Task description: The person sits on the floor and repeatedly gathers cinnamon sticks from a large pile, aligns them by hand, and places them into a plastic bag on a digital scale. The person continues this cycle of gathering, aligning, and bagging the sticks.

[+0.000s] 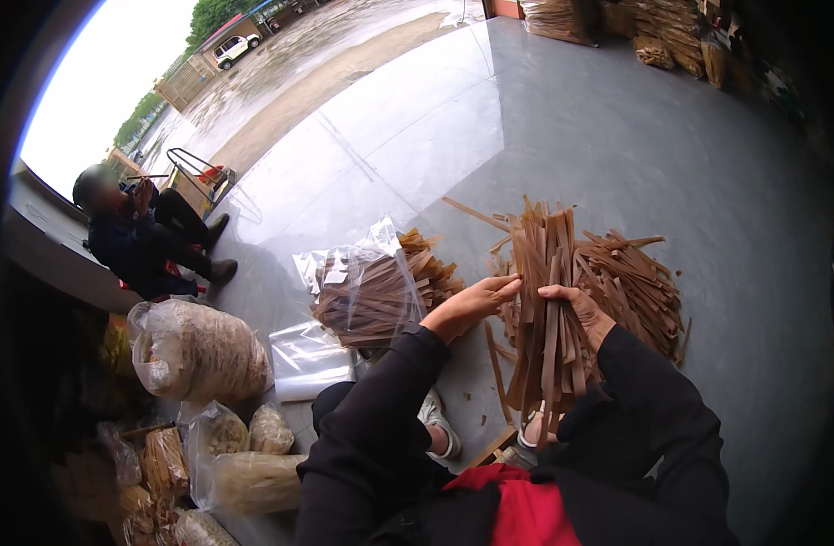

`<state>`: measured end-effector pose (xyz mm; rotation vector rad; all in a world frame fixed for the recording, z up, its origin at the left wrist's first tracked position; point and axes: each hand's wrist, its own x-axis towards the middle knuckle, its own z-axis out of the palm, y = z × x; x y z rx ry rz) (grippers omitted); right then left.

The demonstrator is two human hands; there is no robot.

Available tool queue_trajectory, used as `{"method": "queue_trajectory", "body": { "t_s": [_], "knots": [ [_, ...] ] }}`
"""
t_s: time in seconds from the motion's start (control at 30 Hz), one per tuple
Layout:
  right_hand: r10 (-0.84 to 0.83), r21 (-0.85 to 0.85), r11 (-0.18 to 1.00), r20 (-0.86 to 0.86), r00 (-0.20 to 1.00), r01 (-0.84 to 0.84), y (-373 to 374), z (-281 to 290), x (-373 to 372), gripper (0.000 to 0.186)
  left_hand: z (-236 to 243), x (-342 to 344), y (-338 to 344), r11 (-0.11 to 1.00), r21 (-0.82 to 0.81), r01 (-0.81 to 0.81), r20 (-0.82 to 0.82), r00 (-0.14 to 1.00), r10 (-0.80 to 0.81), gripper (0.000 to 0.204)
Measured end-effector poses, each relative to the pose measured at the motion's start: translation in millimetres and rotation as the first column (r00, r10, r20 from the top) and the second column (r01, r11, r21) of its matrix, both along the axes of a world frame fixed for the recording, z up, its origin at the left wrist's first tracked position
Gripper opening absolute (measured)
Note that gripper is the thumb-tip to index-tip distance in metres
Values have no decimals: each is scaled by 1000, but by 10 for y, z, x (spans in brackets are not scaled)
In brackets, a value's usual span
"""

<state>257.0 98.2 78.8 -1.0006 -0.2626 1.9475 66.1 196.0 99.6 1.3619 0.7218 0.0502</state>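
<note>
An upright bundle of long, flat brown dried strips [546, 341] stands in front of me, its upper ends uneven. My right hand [582, 314] is closed round its right side, with the thumb lying across the front. At the bundle's left edge my left hand [476, 305] has its fingers together, pinching strips there; its fingertips are partly hidden. Behind and to the right of the bundle, a loose heap of the same strips [640, 296] lies on the floor. Left of my hands rests another pile of strips [367, 305], partly under a clear plastic bag [344, 268].
Flat clear plastic bags [310, 359] lie near my left knee. A large filled bag [199, 350] and several smaller ones [253, 482] crowd the left. Another person [149, 227] sits at the far left, near a hand trolley [199, 177]. Stacked bundles [667, 36] stand at the back right.
</note>
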Motion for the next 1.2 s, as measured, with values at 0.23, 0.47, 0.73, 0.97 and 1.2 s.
{"method": "queue_trajectory", "body": {
  "t_s": [0.23, 0.47, 0.73, 0.97, 1.2],
  "knots": [
    [-1, 6, 1000, -74, 997, 1, 3, -85, -52, 43, -203, -24, 89, 982, -89, -164, 107, 979, 173, 55],
    [-2, -7, 1000, -33, 999, 2, 81, -66, -28, 39, -279, -28, 78, 951, -153, -268, 182, 939, 293, 43],
    [-13, -68, 998, 17, 1000, 14, 33, -29, 9, 29, -488, -239, 428, 175, 960, -217, 52, 755, 653, 52],
    [91, -135, 986, -16, 996, -93, 96, -39, -125, 25, -1024, -1385, 1051, 420, 891, -174, -318, 420, 850, 40],
    [283, 24, 955, 235, 930, -296, 292, -365, -498, 52, -579, -1677, 797, 604, 174, -777, 25, 617, 787, 12]
  ]
}}
